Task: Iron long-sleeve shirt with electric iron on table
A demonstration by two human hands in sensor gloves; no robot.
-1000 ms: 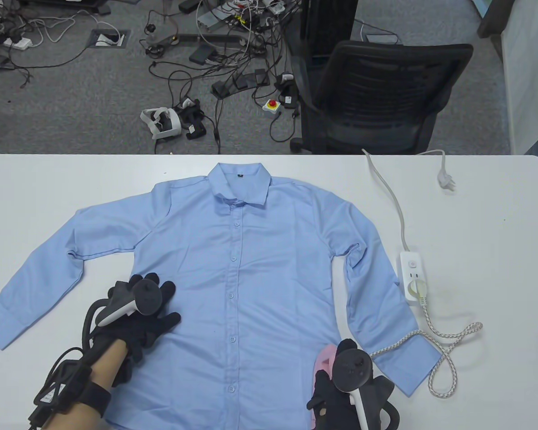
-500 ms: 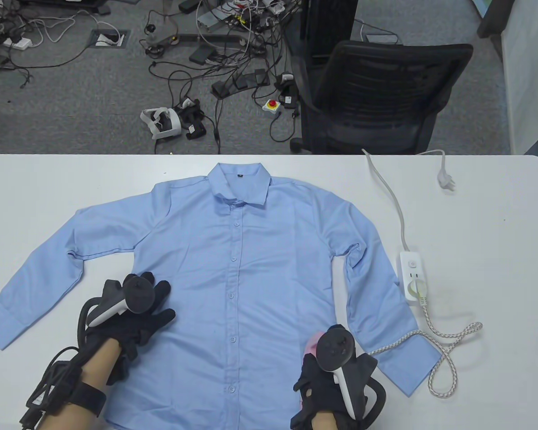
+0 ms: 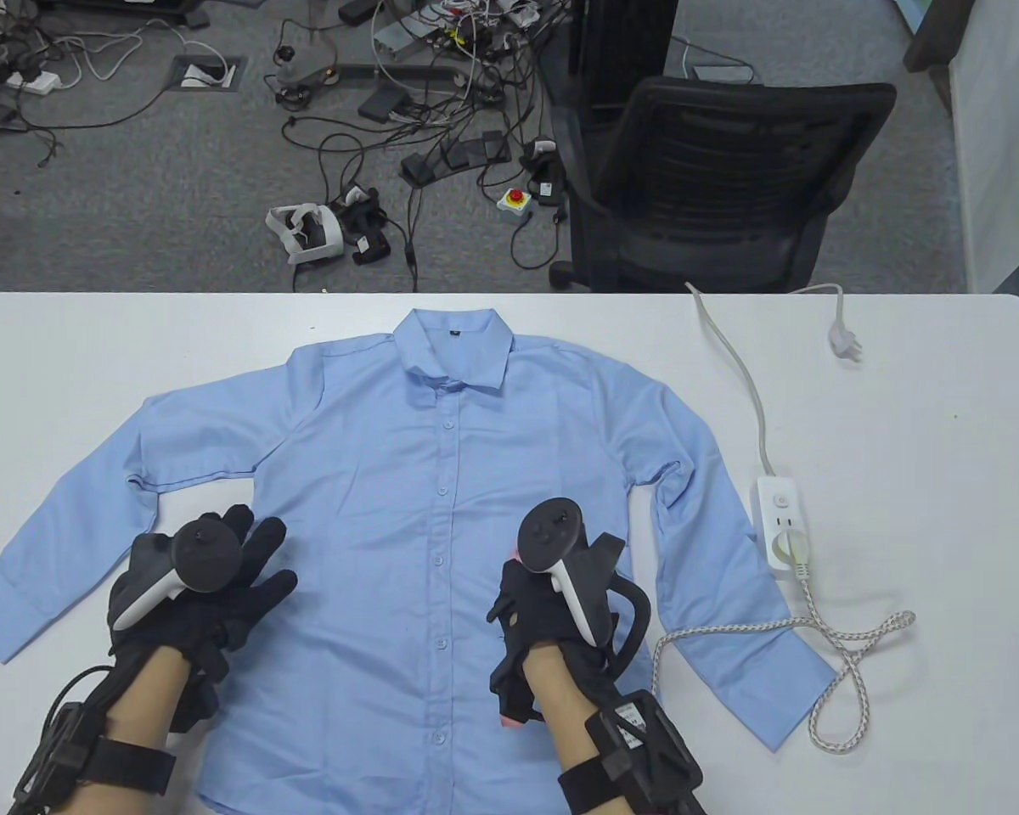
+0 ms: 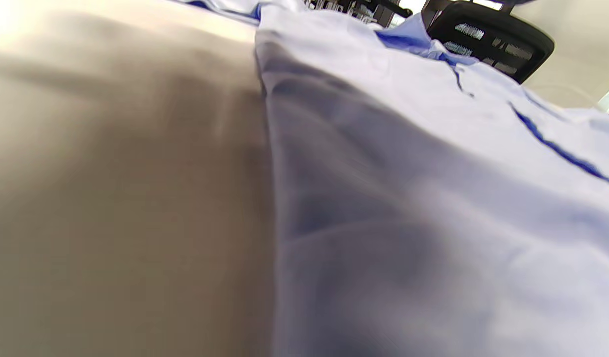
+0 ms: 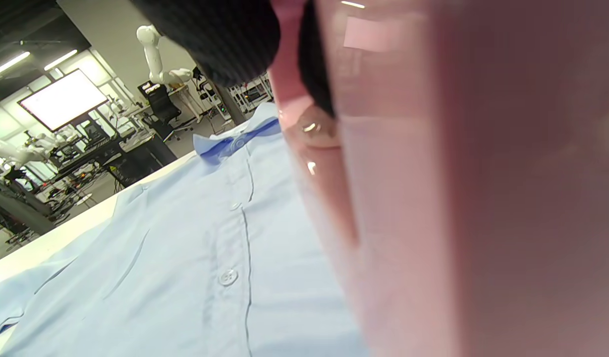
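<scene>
Surface (image 3: 917, 407): white, carrying everything below.
Shirt (image 3: 374, 441): pale blue, buttoned, spread flat front-up, collar at the far edge, sleeves angled outward.
Left hand (image 3: 212, 586): fingers spread, pressed flat on the shirt's left side by the armpit.
Right hand (image 3: 543, 611): closed around the pink iron (image 5: 458, 198), on the shirt right of the placket.
Power strip (image 3: 783, 522): beside the right sleeve, braided cord (image 3: 849, 654) plugged in.

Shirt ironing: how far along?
Done: the shirt lies spread flat, buttoned; the iron's cord is plugged into the power strip. In hand: the right hand grips the pink iron on the front panel; the left hand presses the fabric. Left: sleeves, collar.
</scene>
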